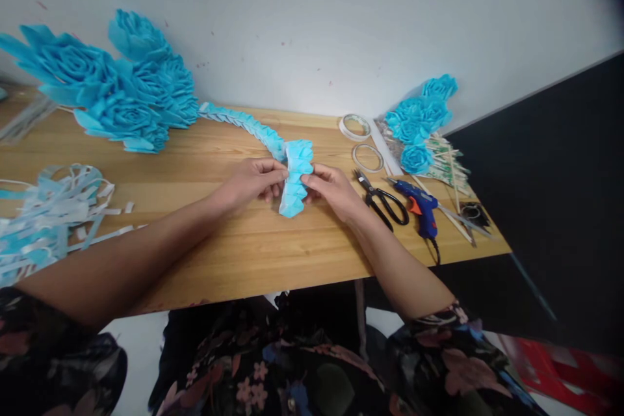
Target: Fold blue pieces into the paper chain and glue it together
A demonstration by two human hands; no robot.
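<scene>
A long folded strip of light blue paper [295, 177] runs across the wooden table [234, 253] from the back left and ends in a pleated section near the middle. My left hand [253, 182] pinches the left edge of that pleated section. My right hand [331, 188] pinches its right edge. Both hands have their fingers closed on the paper just above the tabletop.
Large blue paper roses [117, 88] lie at the back left, smaller ones [422, 120] at the back right. Paper trimmings [43, 214] pile at the left edge. Black scissors [385, 198], a blue glue gun [420, 205], two tape rolls [355, 127] and wooden sticks [451, 166] lie to the right.
</scene>
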